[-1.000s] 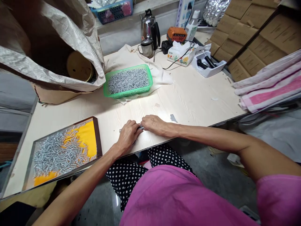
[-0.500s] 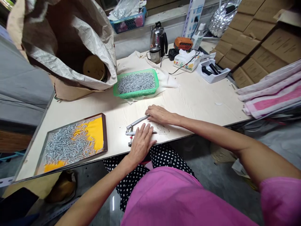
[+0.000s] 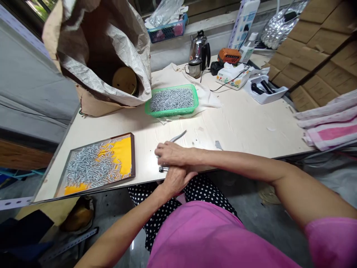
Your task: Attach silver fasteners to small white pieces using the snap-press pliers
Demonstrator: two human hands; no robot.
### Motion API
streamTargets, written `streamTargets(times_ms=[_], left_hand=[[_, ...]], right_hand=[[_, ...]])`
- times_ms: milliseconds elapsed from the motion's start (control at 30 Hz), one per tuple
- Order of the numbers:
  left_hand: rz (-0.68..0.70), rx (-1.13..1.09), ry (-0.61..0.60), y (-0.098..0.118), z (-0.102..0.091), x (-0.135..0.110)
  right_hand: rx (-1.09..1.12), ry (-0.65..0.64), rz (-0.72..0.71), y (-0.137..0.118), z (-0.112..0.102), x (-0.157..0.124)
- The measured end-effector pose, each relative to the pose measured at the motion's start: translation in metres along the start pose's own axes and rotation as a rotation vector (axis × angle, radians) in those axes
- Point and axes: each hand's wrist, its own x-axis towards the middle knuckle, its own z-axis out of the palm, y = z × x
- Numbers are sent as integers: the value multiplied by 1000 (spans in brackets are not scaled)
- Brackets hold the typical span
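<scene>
A metal plier-like tool (image 3: 178,136) lies on the table before me, mostly covered by my hands. One grey handle sticks out beyond my right hand, and its small dark end piece (image 3: 161,169) shows at the lower left. My right hand (image 3: 173,153) is closed over the tool's head with curled fingers; whatever they pinch is hidden. Beneath it, my left hand (image 3: 176,181) rests over the tool, thumb out to the right and other fingers covered. To the left, a shallow tray (image 3: 133,154) with a yellow bottom holds many small silver metal pins (image 3: 93,165).
A green basket (image 3: 171,112) of similar metal pieces stands behind my hands. At the back left is a large open sack (image 3: 97,106). A kettle (image 3: 198,46), metal cup (image 3: 194,69), tissue box (image 3: 231,76) and white tray (image 3: 264,97) stand farther back. Cartons (image 3: 309,56) rise at right.
My right hand has left the tool's long handle and moved left and nearer, over the tool's head and my left hand's fingers. The view has shifted slightly left.
</scene>
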Motion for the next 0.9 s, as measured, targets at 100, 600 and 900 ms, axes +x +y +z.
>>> streamTargets(times_ms=[100,600,900], left_hand=[[-30,-30,-12,-1,5,-3],[-50,-34,-34,-2,10,-7],[-8,-28,-83,-9,-1,-10]], right_hand=[[-32,16,-111,-13,13,18],[39,146,-297,-2,28,14],[125,50,-207,3,20,17]])
